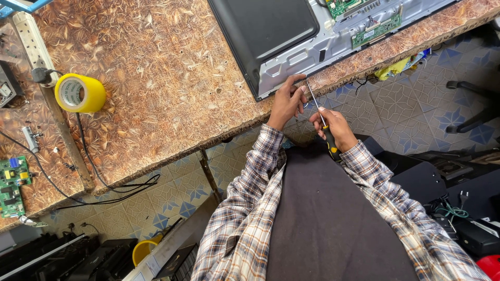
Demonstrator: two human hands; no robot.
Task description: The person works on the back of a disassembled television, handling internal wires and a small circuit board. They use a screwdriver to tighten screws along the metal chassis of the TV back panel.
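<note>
Screwdriver (319, 115) gripped by right hand (336, 129), fingers curled round black-and-yellow handle, tip at lower edge of opened television's metal chassis (291, 62) on table (172, 99). Left hand (287, 102) fingertips pinching shaft near tip.

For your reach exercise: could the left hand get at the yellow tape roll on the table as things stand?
Probably yes: the left hand rests at the table edge and bare tabletop lies between it and the yellow tape roll, though that stretch looks long.

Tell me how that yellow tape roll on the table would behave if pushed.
The tape roll lies tilted on its side on the table, so a push would probably slide it, maybe rolling in a curve. It looks light and sturdy, unlikely to break.
</note>
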